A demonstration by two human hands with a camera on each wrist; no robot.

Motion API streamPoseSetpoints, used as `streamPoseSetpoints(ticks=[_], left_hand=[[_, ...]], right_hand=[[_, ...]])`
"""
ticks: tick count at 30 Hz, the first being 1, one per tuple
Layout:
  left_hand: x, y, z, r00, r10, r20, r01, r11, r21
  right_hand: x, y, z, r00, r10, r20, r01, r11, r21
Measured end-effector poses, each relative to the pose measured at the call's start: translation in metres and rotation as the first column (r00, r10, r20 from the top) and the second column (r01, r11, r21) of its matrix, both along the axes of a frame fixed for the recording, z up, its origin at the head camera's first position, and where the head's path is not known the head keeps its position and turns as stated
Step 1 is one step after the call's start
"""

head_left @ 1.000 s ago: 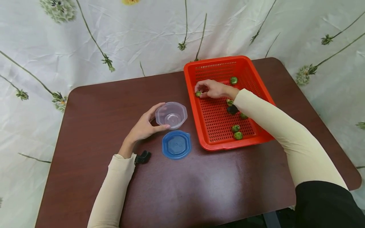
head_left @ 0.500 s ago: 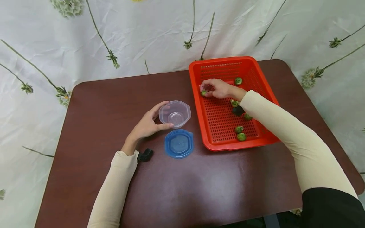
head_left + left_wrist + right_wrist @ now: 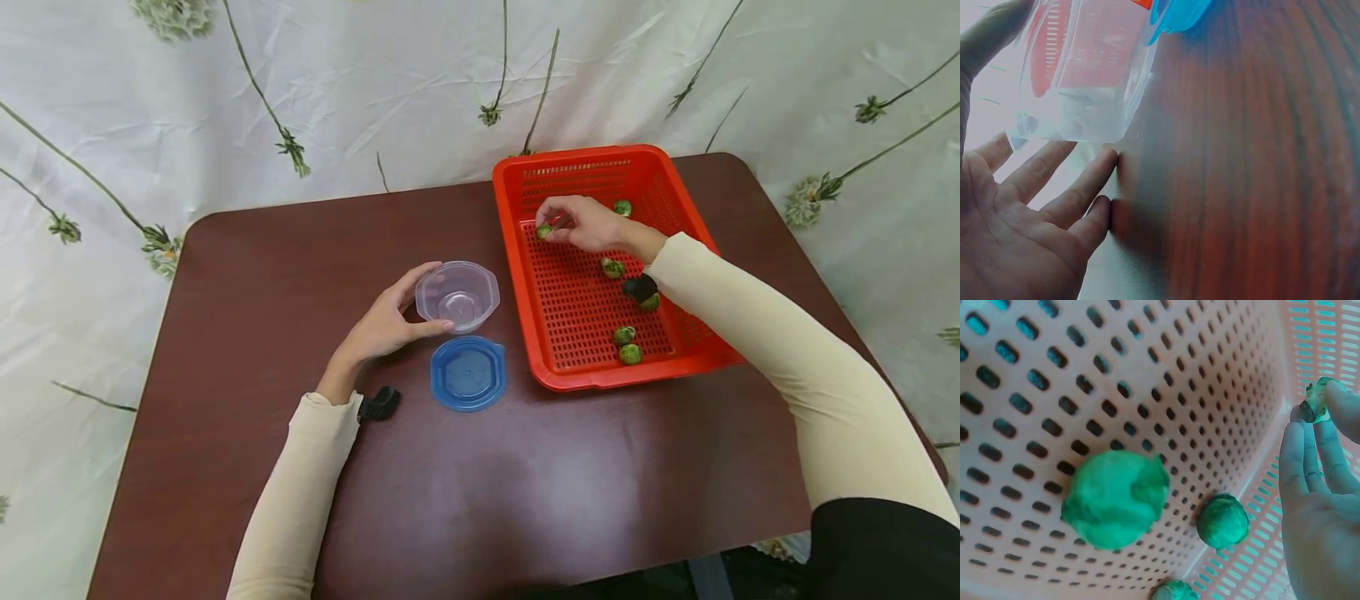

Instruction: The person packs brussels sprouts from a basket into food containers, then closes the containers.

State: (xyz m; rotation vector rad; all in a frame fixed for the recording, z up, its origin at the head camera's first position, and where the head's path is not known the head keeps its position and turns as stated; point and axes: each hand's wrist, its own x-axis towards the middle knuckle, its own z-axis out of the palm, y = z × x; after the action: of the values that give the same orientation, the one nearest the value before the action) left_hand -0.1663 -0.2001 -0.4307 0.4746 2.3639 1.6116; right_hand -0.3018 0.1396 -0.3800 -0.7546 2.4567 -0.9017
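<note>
Left hand [image 3: 382, 325]: half-spread, gripping the clear plastic container [image 3: 459, 296] | right hand [image 3: 592, 223]: nearly closed, pinching a Brussels sprout [image 3: 544, 232] inside the red perforated basket [image 3: 521, 292] | blue lid [image 3: 468, 373]: there beside the container

Bench [image 3: 262, 292]: dark reddish-brown top, wood grain, far corners rounded, pale glossy reflection on near portion. Borne directly on it:
- Red basket [image 3: 577, 381]: plastic, rectangular, perforated floor and sides, open side up; right of centre, far end at bench's far edge.
- Clear plastic bowl [image 3: 461, 300]: mouth up; left of basket, near it, small gap between.
- Blue lid [image 3: 468, 373]: lying flat, small tab at rim; just beside bowl on near side, left of basket's near corner, apart from basket.
</note>
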Motion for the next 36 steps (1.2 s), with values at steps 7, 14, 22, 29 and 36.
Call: streamPoseSetpoints(ticks=[7,14,22,29,36], left_hand=[[0.008,0.005,0.021,1.0,-0.018,0.025,0.018,1.0,-0.009],[0.006,0.002,0.014,1.0,-0.01,0.016,0.011,1.0,-0.026],[0.0,-0.001,0.0,1.0,-0.013,-0.005,0.012,1.0,-0.017],[0.002,-0.002,0.002,1.0,-0.017,-0.013,0.017,1.0,-0.021],[0.002,-0.002,0.001,1.0,-0.018,-0.016,0.017,1.0,-0.025]], right_hand=[[0.005,0.004,0.012,1.0,-0.027,-0.003,0.027,0.999,-0.046],[0.009,0.009,0.016,1.0,-0.03,-0.007,0.03,0.997,-0.067],[0.014,0.015,0.032,1.0,-0.029,-0.007,0.028,0.99,-0.136],[0.019,0.018,0.04,0.999,-0.031,-0.023,0.026,0.98,-0.197],[0.024,0.015,0.044,0.999,-0.017,-0.043,0.007,0.978,-0.207]])
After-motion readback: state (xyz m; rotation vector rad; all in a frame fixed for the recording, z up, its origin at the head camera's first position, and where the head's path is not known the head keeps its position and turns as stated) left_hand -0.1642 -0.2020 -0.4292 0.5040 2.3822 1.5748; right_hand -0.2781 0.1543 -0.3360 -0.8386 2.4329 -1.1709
